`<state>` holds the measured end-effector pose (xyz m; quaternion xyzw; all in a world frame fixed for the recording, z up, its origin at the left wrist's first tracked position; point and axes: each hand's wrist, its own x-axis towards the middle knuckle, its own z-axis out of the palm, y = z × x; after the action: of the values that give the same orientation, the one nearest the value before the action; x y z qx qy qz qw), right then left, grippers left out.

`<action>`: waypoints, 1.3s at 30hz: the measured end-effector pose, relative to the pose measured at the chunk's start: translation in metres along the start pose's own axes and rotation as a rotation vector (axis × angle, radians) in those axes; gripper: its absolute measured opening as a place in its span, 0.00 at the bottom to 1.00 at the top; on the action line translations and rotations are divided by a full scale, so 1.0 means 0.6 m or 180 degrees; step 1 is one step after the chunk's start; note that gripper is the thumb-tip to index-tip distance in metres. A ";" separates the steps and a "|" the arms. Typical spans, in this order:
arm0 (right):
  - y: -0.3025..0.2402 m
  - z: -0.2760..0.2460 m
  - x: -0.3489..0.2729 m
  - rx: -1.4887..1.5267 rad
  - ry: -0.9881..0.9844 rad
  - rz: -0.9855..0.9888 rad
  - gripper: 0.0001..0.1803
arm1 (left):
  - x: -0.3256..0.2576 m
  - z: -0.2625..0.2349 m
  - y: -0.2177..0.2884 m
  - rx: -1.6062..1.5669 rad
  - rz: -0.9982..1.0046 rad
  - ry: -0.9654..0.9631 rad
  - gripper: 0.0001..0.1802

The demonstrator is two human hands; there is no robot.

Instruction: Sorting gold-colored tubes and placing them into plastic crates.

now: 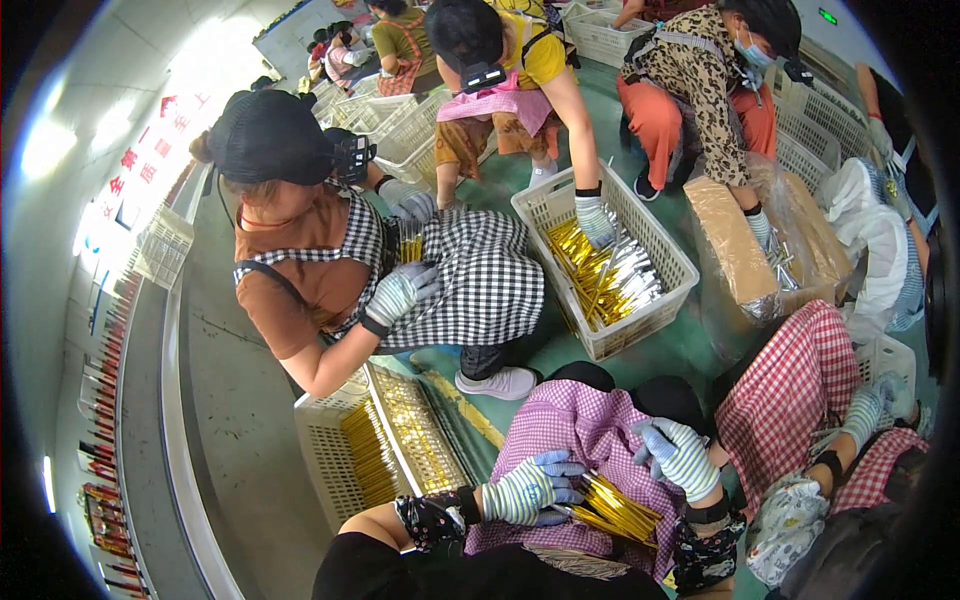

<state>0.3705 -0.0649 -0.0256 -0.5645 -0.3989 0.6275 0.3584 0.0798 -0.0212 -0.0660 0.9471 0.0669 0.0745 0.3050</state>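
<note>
Though beyond gold rods, red lettering.

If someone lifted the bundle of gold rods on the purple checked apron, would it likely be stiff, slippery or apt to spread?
The bundle of gold rods is probably stiff: the rods look straight. Their shine suggests they may slide on one another. Fanned across the checked apron, they could spread if gripped loosely.

Bright, white indoor light | glowing white ceiling lamps upper left — glare bleaches the smooth white wall | slim shiny gold rods catch highlights | fisheye curves the long grey counter — rim black
</note>
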 end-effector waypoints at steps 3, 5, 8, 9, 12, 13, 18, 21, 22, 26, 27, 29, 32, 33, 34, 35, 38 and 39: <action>-0.001 0.000 0.001 -0.0009 -0.0002 0.0039 0.21 | 0.000 0.000 0.000 0.0027 0.0025 0.0008 0.20; 0.000 0.000 0.001 -0.0006 0.0002 0.0058 0.21 | 0.000 0.002 0.000 0.0001 0.0022 0.0032 0.19; 0.001 0.000 0.002 -0.0006 0.0019 0.0029 0.20 | -0.001 0.003 -0.001 -0.0032 -0.0002 0.0040 0.19; 0.003 0.000 0.002 0.0011 0.0002 0.0009 0.20 | -0.001 0.004 -0.002 -0.0032 -0.0001 0.0041 0.19; 0.004 0.000 0.003 0.0017 -0.0010 -0.0023 0.20 | -0.001 0.003 -0.002 -0.0039 0.0021 0.0059 0.18; 0.005 0.000 0.003 0.0007 -0.0004 -0.0033 0.20 | 0.000 0.003 -0.003 -0.0036 0.0019 0.0049 0.19; 0.007 0.000 0.003 0.0014 -0.0004 -0.0057 0.21 | 0.001 0.002 -0.002 -0.0023 0.0022 0.0007 0.19; 0.006 -0.001 0.002 -0.0004 0.0012 -0.0053 0.22 | 0.001 0.002 -0.002 0.0017 0.0022 0.0001 0.19; 0.006 -0.001 0.002 -0.0012 0.0017 -0.0054 0.23 | 0.001 0.004 -0.003 0.0009 0.0014 0.0003 0.19; 0.004 0.000 0.002 0.0011 -0.0004 -0.0043 0.24 | 0.000 0.003 -0.002 -0.0010 0.0003 0.0011 0.19; 0.004 0.000 0.002 0.0017 0.0001 -0.0046 0.24 | 0.001 0.003 -0.003 -0.0014 0.0005 0.0011 0.19; 0.003 -0.001 0.002 0.0024 0.0004 -0.0046 0.24 | 0.002 0.003 -0.004 -0.0031 0.0053 0.0055 0.18; 0.001 -0.002 0.001 0.0077 0.0023 0.0028 0.17 | 0.003 0.001 -0.002 -0.0038 0.0035 0.0093 0.18; 0.001 -0.002 0.002 0.0063 0.0024 0.0021 0.17 | 0.003 0.001 -0.002 -0.0039 0.0034 0.0093 0.18; 0.000 -0.002 0.002 0.0049 0.0025 0.0014 0.18 | 0.004 0.001 -0.003 -0.0051 0.0042 0.0103 0.18; 0.001 -0.003 0.002 0.0049 0.0023 0.0015 0.18 | 0.004 0.001 -0.003 -0.0065 0.0049 0.0112 0.18; 0.002 -0.004 0.002 0.0069 0.0010 0.0030 0.18 | 0.003 0.003 -0.003 -0.0053 0.0035 0.0105 0.18; 0.002 -0.004 0.003 0.0094 0.0002 0.0021 0.18 | 0.003 0.003 -0.003 -0.0032 0.0029 0.0065 0.19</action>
<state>0.3727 -0.0638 -0.0273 -0.5606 -0.3876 0.6344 0.3647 0.0816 -0.0202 -0.0682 0.9450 0.0654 0.0859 0.3087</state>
